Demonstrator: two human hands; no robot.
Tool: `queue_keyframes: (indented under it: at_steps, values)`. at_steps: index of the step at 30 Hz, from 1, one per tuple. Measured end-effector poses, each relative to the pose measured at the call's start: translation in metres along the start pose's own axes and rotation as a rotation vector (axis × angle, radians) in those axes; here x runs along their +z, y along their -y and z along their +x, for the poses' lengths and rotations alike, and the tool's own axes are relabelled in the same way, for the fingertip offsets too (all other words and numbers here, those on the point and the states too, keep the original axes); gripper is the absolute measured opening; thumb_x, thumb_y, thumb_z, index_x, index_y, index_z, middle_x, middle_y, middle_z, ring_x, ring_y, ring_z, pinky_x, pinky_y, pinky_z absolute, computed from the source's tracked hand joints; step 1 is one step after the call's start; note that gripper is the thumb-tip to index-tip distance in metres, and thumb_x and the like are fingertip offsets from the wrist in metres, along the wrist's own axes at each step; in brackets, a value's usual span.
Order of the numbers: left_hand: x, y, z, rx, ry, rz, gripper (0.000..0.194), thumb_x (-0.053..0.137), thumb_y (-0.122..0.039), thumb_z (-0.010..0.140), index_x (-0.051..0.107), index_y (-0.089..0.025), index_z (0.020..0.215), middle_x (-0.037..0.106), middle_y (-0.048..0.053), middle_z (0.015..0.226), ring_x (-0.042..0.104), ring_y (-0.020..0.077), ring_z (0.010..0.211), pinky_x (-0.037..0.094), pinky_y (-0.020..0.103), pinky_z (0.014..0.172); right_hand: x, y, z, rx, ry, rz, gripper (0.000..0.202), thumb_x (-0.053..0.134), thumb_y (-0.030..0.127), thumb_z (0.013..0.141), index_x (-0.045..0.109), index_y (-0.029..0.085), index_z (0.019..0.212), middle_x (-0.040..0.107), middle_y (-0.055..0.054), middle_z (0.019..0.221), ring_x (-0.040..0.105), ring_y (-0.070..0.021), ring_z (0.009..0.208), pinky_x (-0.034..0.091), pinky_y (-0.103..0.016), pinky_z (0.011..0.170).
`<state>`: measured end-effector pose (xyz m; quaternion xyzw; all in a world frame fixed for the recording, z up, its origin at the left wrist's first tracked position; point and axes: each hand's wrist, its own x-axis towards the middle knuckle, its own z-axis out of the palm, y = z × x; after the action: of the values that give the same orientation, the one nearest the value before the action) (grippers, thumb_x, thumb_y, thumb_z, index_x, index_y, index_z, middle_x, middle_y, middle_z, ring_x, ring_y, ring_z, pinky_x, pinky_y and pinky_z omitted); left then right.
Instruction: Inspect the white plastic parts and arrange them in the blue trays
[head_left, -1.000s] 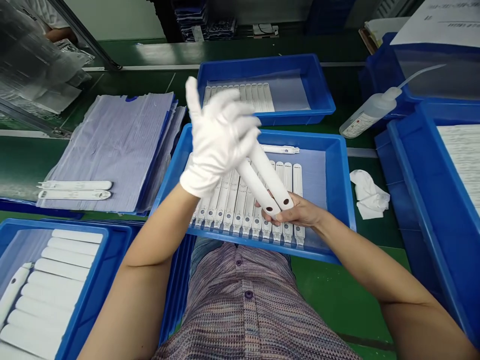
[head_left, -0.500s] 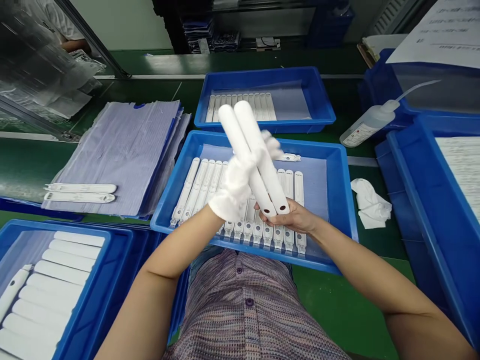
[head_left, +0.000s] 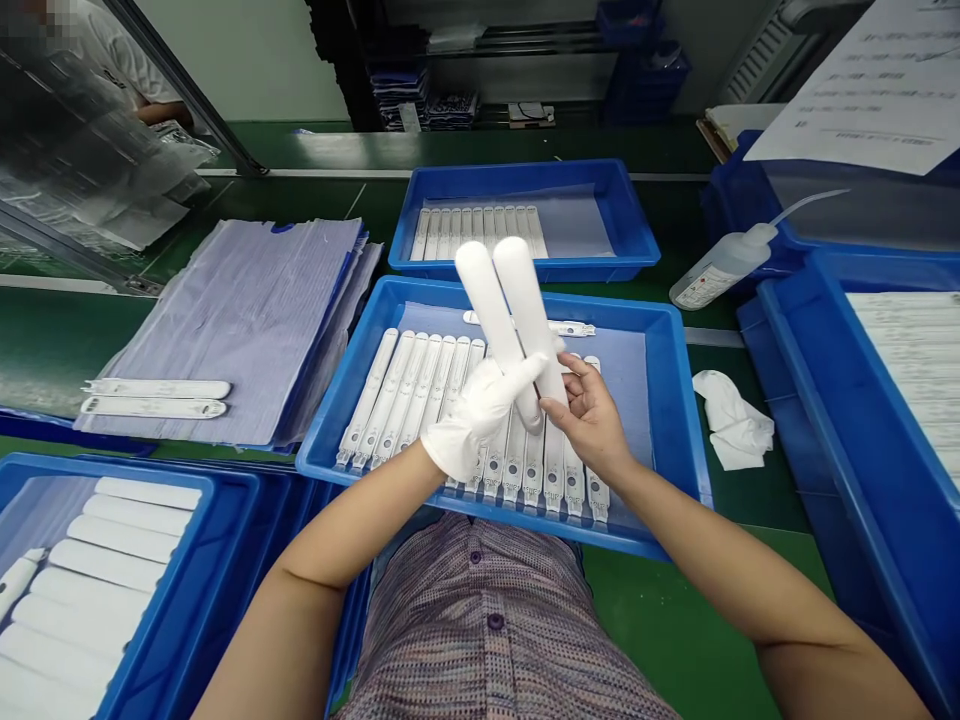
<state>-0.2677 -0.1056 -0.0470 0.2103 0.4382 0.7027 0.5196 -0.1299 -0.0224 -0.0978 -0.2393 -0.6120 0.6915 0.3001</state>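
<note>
Left hand, white-gloved: curled round two white bars, thumb across their front, a gloved fingertip showing at the far right edge. Right hand, bare: half closed, thumb and fingertips against the lower end of the right bar; palm partly hidden. Left bar and right bar tilt up and to the left, upper ends rounded and slightly apart. I have both above the near tray, in front of my body.

Contents of near tray: a row of slim white pieces side by side, middle ones hidden by my hands; one loose piece crosswise at the far side. Beyond it, the far tray has a similar row at its left.

Left: sheet stack bearing two pieces; nearer, the left tray of white bars. Right: white cloth, crumpled; farther, a squeeze bottle, leaning.
</note>
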Motion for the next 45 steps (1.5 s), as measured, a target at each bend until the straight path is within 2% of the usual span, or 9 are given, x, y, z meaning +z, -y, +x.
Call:
queue_keyframes:
  at_steps: [4, 8, 11, 15, 22, 30, 35, 40, 45]
  values:
    - [-0.004, 0.002, 0.003, 0.087, -0.08, -0.05, 0.057, 0.08, -0.054, 0.087, 0.068, -0.02, 0.132, 0.075, 0.005, 0.094, 0.072, 0.0175, 0.077, 0.062, 0.027, 0.067, -0.003, 0.006, -0.003, 0.117, 0.154, 0.185, 0.081, 0.081, 0.043, 0.088, 0.038, 0.03, 0.155, 0.066, -0.005, 0.112, 0.064, -0.0208, 0.107, 0.051, -0.038, 0.104]
    - [0.0, 0.0, -0.004, -0.04, -0.104, -0.236, 0.059, 0.068, -0.06, 0.095, 0.06, -0.023, 0.14, 0.062, -0.003, 0.073, 0.059, 0.0112, 0.055, 0.054, 0.023, 0.05, -0.003, 0.012, -0.004, 0.344, 0.231, 0.441, 0.07, 0.081, 0.038, 0.086, 0.049, 0.031, 0.147, 0.061, 0.001, 0.094, 0.06, -0.0144, 0.084, 0.054, -0.032, 0.087]
    - [0.007, -0.002, -0.007, -0.132, -0.124, -0.258, 0.049, 0.066, -0.055, 0.098, 0.064, -0.023, 0.136, 0.062, -0.003, 0.071, 0.06, 0.0107, 0.057, 0.055, 0.021, 0.053, -0.002, 0.014, -0.003, 0.43, 0.229, 0.549, 0.053, 0.074, 0.04, 0.09, 0.058, 0.032, 0.139, 0.053, 0.003, 0.085, 0.049, -0.0112, 0.068, 0.049, -0.025, 0.066]
    - [0.014, -0.003, -0.005, -0.158, -0.171, -0.27, 0.032, 0.061, -0.041, 0.104, 0.066, -0.023, 0.13, 0.066, -0.001, 0.076, 0.062, 0.0109, 0.059, 0.056, 0.021, 0.055, 0.0, 0.014, 0.0, 0.462, 0.218, 0.646, 0.044, 0.074, 0.035, 0.09, 0.063, 0.031, 0.133, 0.049, 0.003, 0.084, 0.044, -0.0093, 0.065, 0.048, -0.021, 0.062]
    - [0.013, -0.004, -0.003, -0.193, -0.135, -0.288, 0.037, 0.063, -0.048, 0.102, 0.067, -0.024, 0.13, 0.064, -0.001, 0.075, 0.061, 0.0112, 0.059, 0.056, 0.021, 0.055, -0.001, 0.017, -0.001, 0.449, 0.199, 0.662, 0.039, 0.073, 0.031, 0.09, 0.061, 0.03, 0.128, 0.054, 0.003, 0.088, 0.05, -0.0078, 0.068, 0.056, -0.017, 0.066]
    - [0.008, 0.005, 0.002, -0.223, -0.073, -0.355, 0.041, 0.051, -0.049, 0.108, 0.064, -0.027, 0.14, 0.064, -0.001, 0.076, 0.063, 0.0096, 0.061, 0.057, 0.019, 0.061, 0.002, 0.02, -0.001, 0.372, 0.081, 0.612, 0.055, 0.083, 0.028, 0.076, 0.055, 0.038, 0.123, 0.063, 0.003, 0.109, 0.046, -0.0088, 0.069, 0.046, -0.018, 0.056]
    - [0.004, 0.004, 0.004, -0.179, -0.028, -0.259, 0.053, 0.05, -0.053, 0.106, 0.056, -0.027, 0.152, 0.07, 0.002, 0.078, 0.069, 0.0157, 0.067, 0.061, 0.026, 0.062, 0.0, 0.02, 0.001, 0.343, 0.076, 0.484, 0.043, 0.066, 0.046, 0.093, 0.053, 0.039, 0.133, 0.065, -0.001, 0.118, 0.053, -0.0129, 0.077, 0.051, -0.025, 0.062]
    - [-0.001, 0.005, 0.004, -0.053, -0.088, -0.232, 0.049, 0.063, -0.043, 0.101, 0.057, -0.034, 0.149, 0.071, 0.001, 0.084, 0.072, 0.0163, 0.075, 0.062, 0.026, 0.067, -0.005, 0.019, -0.001, 0.31, 0.122, 0.424, 0.072, 0.076, 0.036, 0.083, 0.048, 0.042, 0.149, 0.062, 0.0, 0.13, 0.06, -0.0161, 0.096, 0.059, -0.031, 0.08]
    - [-0.001, 0.012, 0.006, -0.108, -0.095, -0.12, 0.039, 0.054, -0.043, 0.105, 0.06, -0.039, 0.144, 0.069, 0.002, 0.087, 0.069, 0.0189, 0.075, 0.058, 0.03, 0.064, -0.008, 0.012, -0.007, 0.212, 0.202, 0.323, 0.087, 0.085, 0.035, 0.079, 0.043, 0.042, 0.156, 0.058, -0.002, 0.134, 0.06, -0.0184, 0.109, 0.059, -0.032, 0.093]
